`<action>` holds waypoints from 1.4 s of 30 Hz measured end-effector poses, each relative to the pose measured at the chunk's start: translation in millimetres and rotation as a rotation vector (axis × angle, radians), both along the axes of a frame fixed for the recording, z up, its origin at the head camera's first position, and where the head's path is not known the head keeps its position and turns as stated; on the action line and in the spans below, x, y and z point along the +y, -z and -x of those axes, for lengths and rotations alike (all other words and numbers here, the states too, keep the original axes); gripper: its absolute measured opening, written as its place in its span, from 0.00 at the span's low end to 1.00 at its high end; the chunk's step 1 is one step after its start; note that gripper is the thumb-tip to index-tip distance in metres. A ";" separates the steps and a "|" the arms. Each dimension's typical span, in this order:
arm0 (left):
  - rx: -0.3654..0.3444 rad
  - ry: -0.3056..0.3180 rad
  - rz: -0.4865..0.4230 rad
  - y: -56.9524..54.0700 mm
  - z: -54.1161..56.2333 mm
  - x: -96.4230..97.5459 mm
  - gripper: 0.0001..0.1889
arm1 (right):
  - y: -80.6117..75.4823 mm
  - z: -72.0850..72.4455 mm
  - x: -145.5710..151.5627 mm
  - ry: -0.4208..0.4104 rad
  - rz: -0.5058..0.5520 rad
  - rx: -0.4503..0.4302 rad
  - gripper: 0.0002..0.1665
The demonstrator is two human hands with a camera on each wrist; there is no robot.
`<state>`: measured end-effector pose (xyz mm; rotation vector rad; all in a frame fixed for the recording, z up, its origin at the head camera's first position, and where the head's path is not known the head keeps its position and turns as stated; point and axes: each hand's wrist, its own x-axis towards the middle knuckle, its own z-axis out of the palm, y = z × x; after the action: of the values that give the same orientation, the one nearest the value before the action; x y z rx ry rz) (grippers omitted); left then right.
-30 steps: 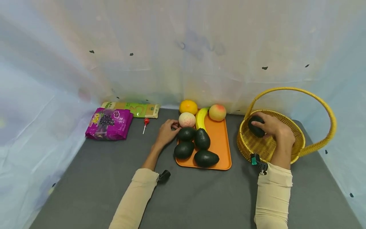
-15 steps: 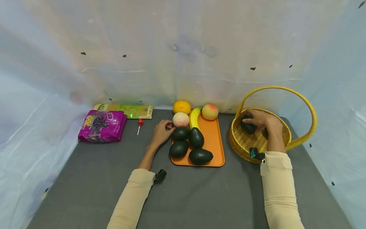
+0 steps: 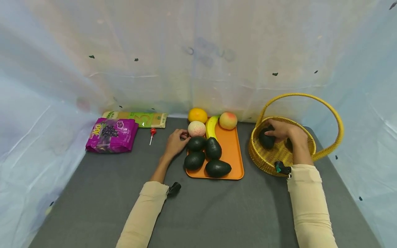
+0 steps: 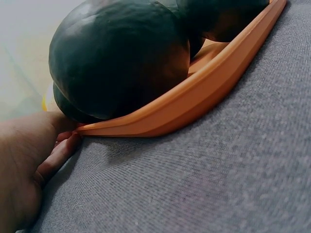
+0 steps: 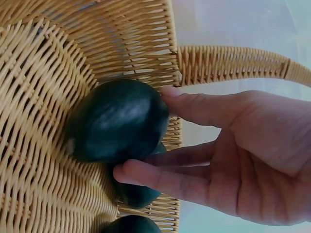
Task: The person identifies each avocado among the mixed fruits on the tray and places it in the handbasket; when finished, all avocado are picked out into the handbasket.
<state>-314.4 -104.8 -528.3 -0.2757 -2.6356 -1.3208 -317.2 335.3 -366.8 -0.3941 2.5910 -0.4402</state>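
My right hand (image 3: pixel 283 131) is inside the yellow wicker basket (image 3: pixel 262 160). Its thumb and fingers pinch a dark green avocado (image 5: pixel 116 121) lying against the basket's inside. A second avocado (image 5: pixel 138 189) shows partly behind the fingers, and part of another avocado (image 5: pixel 133 225) appears at the right wrist view's lower edge. At the left rim of the orange tray (image 3: pixel 234 151), my left hand (image 3: pixel 176 142) holds the edge between thumb and fingers; the fingertips are partly hidden. Beside it on the tray lie several avocados (image 3: pixel 217 168) and a pale speckled round fruit (image 3: pixel 196 128).
Toward the tray's back are a banana (image 3: pixel 211 127), an orange (image 3: pixel 197 115) and a peach (image 3: pixel 228 120). On the left lie a purple grape snack bag (image 3: pixel 111 135), a green and tan packet (image 3: pixel 149 120) and a lollipop (image 3: pixel 153 132). The basket's handle (image 3: pixel 333 110) arches high.
The head view has shifted, moving everything leftward. In the basket, the avocado has come down a little and tilted beneath my right hand's fingers. My left hand stays at the tray's rim.
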 end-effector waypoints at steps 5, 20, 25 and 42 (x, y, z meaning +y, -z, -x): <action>-0.005 0.002 0.005 -2.3 0.8 -1.4 0.19 | -4.2 -3.1 1.1 0.002 0.005 0.001 0.32; -0.004 -0.001 0.012 -1.4 -1.2 -0.1 0.18 | -5.7 -8.2 2.9 0.081 0.035 -0.109 0.36; -0.005 0.001 0.011 -1.6 -1.7 -0.9 0.18 | -13.6 -15.9 1.2 0.056 -0.008 -0.033 0.35; 0.083 -0.008 0.010 0.0 -4.6 1.7 0.17 | -41.8 -47.6 -13.5 0.015 -0.103 0.081 0.35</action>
<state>-309.7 -103.1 -528.3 -0.3133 -2.5728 -1.2661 -269.6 321.8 -324.9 -0.3641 2.6830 -0.3002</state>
